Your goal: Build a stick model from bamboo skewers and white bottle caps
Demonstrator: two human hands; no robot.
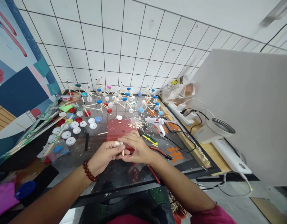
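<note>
Two or so short wooden sticks (122,149) stand side by side between my hands above the table. My left hand (110,151), with a dark red bead bracelet (88,171) at the wrist, is closed with its thumb pressed across them. A pale wrap is on one of its fingertips. My right hand (137,148) curls in from the other side, its fingers around the ends of the sticks. Red-handled pliers (161,152) spread out from beneath the right hand and wrist; their jaws are hidden, and whether the palm touches them I cannot tell.
A white glue gun (158,123) and yellow-green cutter (150,139) lie beyond my right hand, near wood scraps (137,123). Stick frames with coloured caps (125,99) line the back. White wheel-like caps (66,135) lie left. A power strip (182,113) with cords sits right.
</note>
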